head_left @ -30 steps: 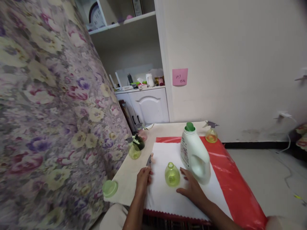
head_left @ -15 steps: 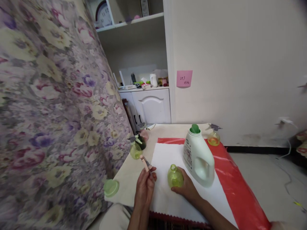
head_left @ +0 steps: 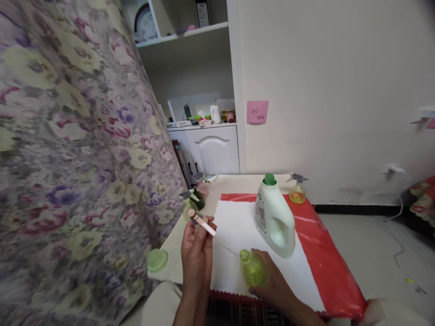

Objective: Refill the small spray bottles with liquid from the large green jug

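Note:
My left hand is closed around a pinkish trigger sprayer head. From it a thin dip tube slants down to the right, its tip a little left of the bottle's mouth. My right hand wraps the side of a round, see-through yellow-green spray bottle, whose open neck tilts to the left. Behind that bottle stands a large pale green detergent jug with a green piece at its mouth.
A pale green lid lies at the table's left edge. Several spray bottles stand at the back left, among them a green one and a pink one. Another spray bottle with orange liquid is at the back right. White paper covers red sheeting.
The sprayer head has turned so its tube points right toward the bottle. My right hand has brought the bottle nearer and tipped its neck left. The view has shifted slightly.

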A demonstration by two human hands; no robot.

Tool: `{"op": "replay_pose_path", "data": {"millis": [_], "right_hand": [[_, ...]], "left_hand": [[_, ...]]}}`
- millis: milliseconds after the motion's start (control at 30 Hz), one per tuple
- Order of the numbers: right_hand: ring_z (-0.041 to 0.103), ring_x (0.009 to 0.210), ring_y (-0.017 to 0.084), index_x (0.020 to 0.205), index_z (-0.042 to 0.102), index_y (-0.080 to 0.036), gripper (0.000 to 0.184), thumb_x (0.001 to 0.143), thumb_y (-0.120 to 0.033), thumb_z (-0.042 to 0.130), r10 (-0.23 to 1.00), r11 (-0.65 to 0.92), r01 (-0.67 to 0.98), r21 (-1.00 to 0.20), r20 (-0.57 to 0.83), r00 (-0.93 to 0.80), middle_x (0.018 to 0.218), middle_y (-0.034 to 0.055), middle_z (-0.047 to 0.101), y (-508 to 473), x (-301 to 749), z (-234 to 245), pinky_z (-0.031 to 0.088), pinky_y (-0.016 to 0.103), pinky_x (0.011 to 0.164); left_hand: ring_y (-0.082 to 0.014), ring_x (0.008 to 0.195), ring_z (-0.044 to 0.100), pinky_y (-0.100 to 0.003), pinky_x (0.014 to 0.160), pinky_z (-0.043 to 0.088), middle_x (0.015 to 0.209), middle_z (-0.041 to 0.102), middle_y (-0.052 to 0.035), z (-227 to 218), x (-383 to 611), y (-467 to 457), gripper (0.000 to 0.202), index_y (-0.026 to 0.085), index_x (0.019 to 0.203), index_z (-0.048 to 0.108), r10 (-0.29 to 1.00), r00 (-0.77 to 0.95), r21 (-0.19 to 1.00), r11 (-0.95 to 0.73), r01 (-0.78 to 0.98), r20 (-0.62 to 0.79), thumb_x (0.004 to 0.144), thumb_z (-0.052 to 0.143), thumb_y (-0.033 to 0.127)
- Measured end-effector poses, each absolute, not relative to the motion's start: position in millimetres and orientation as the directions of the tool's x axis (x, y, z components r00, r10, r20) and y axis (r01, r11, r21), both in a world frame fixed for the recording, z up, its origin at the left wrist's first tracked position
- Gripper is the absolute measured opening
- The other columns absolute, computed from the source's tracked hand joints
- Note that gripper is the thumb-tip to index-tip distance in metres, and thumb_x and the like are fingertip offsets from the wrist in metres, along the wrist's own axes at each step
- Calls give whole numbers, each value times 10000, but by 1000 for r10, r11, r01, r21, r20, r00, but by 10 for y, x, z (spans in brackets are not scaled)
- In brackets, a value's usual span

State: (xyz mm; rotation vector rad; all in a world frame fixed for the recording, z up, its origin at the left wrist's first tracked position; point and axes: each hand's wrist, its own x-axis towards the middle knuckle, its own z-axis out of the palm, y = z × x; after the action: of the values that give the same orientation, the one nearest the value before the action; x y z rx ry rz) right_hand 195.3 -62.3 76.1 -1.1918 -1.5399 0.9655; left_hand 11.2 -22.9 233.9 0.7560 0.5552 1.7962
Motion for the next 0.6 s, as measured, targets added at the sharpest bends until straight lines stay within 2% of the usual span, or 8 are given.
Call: {"op": "replay_pose_path", "data": {"millis": [100, 333, 433, 600], "right_hand": [[458, 1242, 314, 1319, 403, -233, 843, 539, -137, 706, 971, 232, 267, -935, 209, -112, 1305, 101, 496, -651, 1950, 750, 373, 440, 1063], [480, 1215, 320, 1319, 402, -244, 835, 550, -200, 725, 968, 249, 258, -934, 231, -96, 1286, 104, 506, -688, 1965, 744, 391, 450, 1045], [481, 1203, 313, 1323, 398, -238, 842, 544, -168, 710, 968, 252, 271, -929, 236, -89, 1267, 100, 514, -682, 1985, 725, 394, 440, 1038], [482, 1187, 321, 1349, 388, -179, 849, 572, -230, 724, 964, 265, 264, -927, 245, -104, 1254, 128, 512, -686, 2029, 763, 393, 450, 1029]], "left_hand": [[-91, 771, 661, -187, 770, 533, 933, 717, -34, 2314, 222, -271, 337, 199, 1056, 638, 949, -215, 697, -316, -644, 232, 741, 757, 212], [-92, 827, 641, -194, 804, 494, 953, 701, -26, 2120, 437, -310, 275, 204, 1028, 611, 967, -155, 748, -253, -614, 201, 777, 722, 215], [-123, 848, 650, -243, 831, 488, 952, 704, -30, 1996, 520, -345, 284, 206, 1021, 600, 980, -108, 780, -199, -594, 167, 770, 726, 245], [-195, 917, 660, -296, 823, 480, 1005, 712, -59, 1863, 619, -407, 378, 198, 1072, 614, 993, -68, 887, -112, -447, 91, 734, 750, 298]]}}
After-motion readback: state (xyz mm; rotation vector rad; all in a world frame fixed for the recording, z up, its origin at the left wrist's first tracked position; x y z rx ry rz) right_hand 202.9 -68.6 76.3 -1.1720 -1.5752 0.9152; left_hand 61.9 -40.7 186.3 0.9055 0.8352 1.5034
